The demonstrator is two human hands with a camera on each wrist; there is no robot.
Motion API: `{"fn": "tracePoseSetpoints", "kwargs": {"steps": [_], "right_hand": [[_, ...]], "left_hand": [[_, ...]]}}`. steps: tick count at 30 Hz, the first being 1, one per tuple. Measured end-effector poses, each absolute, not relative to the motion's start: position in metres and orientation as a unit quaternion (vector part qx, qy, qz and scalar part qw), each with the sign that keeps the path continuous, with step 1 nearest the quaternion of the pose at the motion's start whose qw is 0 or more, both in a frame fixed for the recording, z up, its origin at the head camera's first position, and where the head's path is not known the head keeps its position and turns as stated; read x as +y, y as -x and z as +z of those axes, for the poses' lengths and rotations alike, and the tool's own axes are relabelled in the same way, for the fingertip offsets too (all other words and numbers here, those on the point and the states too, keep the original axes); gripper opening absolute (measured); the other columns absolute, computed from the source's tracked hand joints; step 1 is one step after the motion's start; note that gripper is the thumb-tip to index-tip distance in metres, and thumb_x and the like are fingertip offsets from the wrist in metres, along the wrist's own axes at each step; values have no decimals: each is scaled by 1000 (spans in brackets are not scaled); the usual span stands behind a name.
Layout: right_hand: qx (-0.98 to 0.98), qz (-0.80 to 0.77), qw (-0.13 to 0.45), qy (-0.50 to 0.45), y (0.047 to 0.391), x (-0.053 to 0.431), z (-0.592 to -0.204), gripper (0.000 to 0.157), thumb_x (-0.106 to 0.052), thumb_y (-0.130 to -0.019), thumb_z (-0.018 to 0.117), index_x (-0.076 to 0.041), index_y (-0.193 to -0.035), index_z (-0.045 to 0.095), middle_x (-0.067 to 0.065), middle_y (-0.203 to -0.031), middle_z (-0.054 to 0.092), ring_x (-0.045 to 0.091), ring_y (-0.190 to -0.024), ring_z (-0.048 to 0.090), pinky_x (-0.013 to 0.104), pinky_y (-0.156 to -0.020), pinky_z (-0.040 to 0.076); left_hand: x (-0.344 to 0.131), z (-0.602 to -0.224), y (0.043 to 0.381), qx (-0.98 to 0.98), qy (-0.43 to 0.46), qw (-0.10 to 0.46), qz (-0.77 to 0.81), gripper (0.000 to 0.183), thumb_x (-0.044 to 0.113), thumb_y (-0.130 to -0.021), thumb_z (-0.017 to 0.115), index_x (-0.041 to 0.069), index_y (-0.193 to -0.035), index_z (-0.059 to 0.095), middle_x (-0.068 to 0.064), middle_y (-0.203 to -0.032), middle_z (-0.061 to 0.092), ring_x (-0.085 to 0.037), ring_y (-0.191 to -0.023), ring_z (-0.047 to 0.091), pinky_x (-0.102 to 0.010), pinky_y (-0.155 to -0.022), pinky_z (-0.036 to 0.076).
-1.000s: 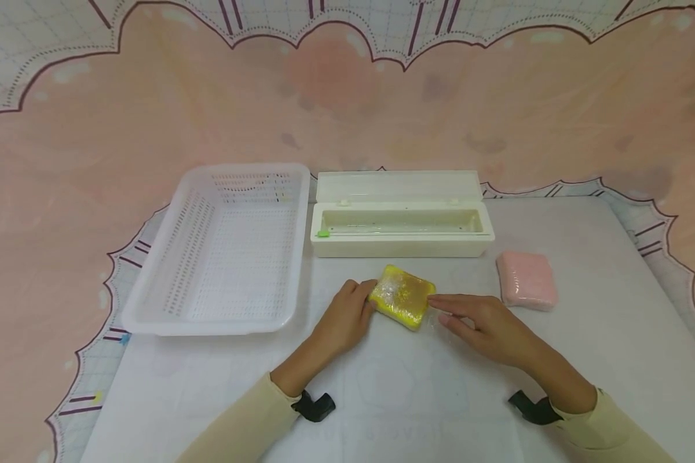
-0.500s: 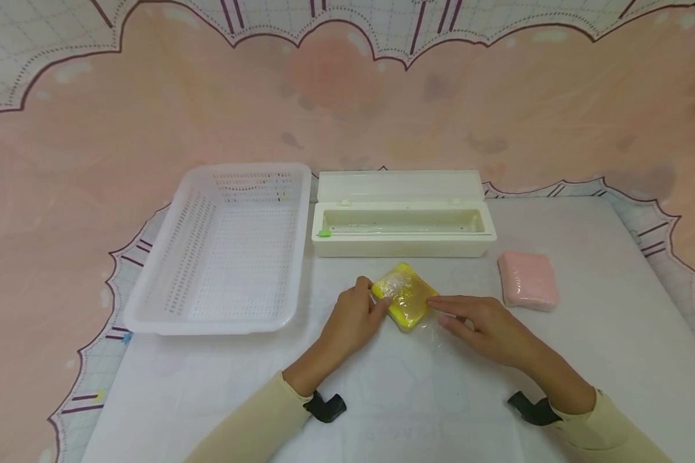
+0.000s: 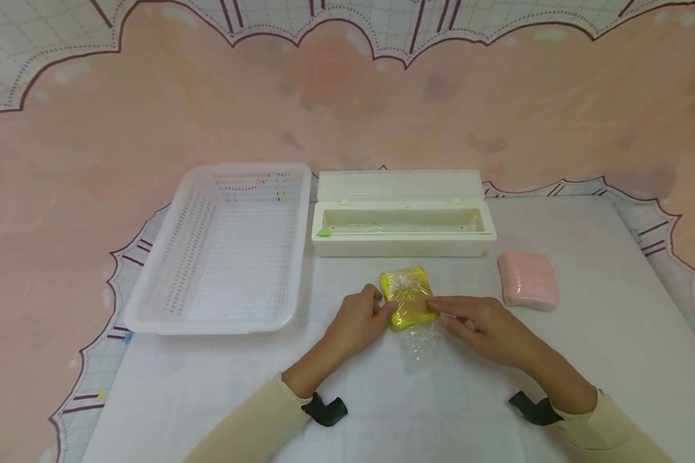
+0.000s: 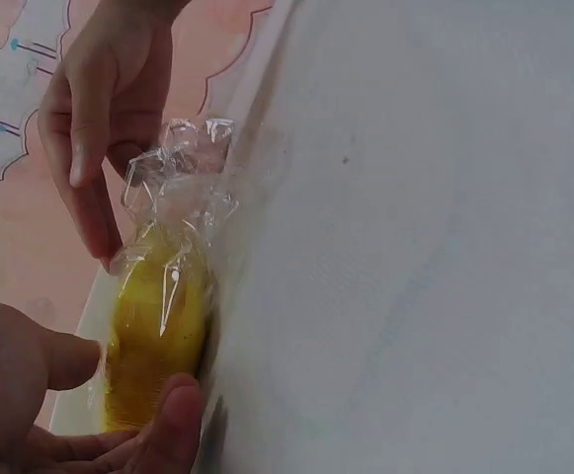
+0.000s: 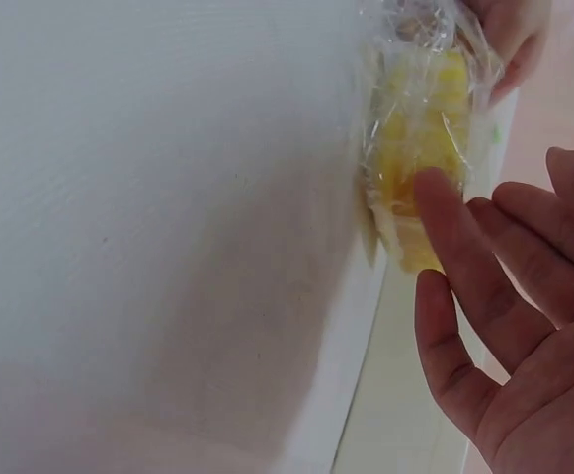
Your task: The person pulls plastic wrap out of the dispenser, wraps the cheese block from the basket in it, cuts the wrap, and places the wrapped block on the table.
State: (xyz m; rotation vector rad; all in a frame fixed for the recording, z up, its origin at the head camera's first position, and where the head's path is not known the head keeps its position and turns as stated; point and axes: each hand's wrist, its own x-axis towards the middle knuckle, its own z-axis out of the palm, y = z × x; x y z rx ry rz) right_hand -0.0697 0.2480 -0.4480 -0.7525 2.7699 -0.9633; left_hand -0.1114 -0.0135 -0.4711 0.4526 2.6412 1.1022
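A square yellow block (image 3: 410,297) with a brownish middle, wrapped in clear film, lies at the front of the white table. Past its near edge trails a loose tail of film (image 3: 419,347). My left hand (image 3: 356,321) pinches the block's left side, thumb on its edge; the left wrist view shows the thumb and fingers around the yellow block (image 4: 158,326). My right hand (image 3: 489,328) reaches in from the right with fairly straight fingers, their tips at the block's right edge. Crumpled film bunches at the block's end (image 4: 178,188) in the left wrist view.
Behind the block stands a long white film dispenser (image 3: 405,247), lid up, with a green slider (image 3: 324,233) on its front rail. A white perforated basket (image 3: 208,326) sits at the left. To the right lies a pink film-wrapped block (image 3: 528,280).
The yellow block has turned on the table, and its film tail now points toward me. My left hand has shifted right, its thumb coming onto the block's edge. The right hand stays nearly in place.
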Motion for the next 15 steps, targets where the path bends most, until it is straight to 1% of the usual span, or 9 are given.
{"fn": "tracePoseSetpoints", "kwargs": {"steps": [2, 4, 9, 12, 15], "right_hand": [[911, -318, 59, 254, 70, 248, -448, 37, -22, -101, 65, -15, -137, 66, -1, -139, 65, 24, -129, 63, 46, -100, 54], [908, -320, 62, 262, 69, 247, -448, 37, -22, -101, 64, -13, -137, 66, -1, -140, 65, 24, -129, 63, 47, -101, 53], [905, -320, 68, 272, 69, 243, -450, 38, -22, -101, 65, -13, -137, 65, -2, -140, 65, 23, -131, 61, 47, -102, 52], [905, -323, 70, 270, 68, 242, -451, 38, -21, -101, 65, -13, -138, 65, -2, -140, 64, 23, -131, 61, 47, -103, 52], [903, -329, 73, 266, 67, 241, -452, 38, -20, -101, 65, -13, -138, 65, -1, -141, 64, 24, -132, 61, 47, -103, 52]], "left_hand": [[-13, -470, 110, 902, -169, 122, 377, 34, 27, -102, 62, -3, -117, 62, -1, -77, 66, -10, -67, 59, -25, -59, 50], [-12, -471, 112, 903, -185, 110, 371, 32, 24, -102, 62, -3, -118, 63, 0, -76, 65, -10, -66, 57, -24, -59, 49], [-12, -476, 117, 910, -207, 79, 351, 30, 21, -103, 60, -3, -120, 65, 1, -74, 62, -9, -64, 53, -22, -59, 47], [-13, -476, 115, 908, -199, 91, 356, 32, 22, -104, 58, -2, -124, 63, 2, -71, 61, -8, -61, 54, -23, -58, 47], [-14, -475, 109, 897, -178, 130, 383, 37, 24, -105, 57, -1, -132, 57, 4, -68, 62, -6, -56, 57, -24, -57, 48]]}}
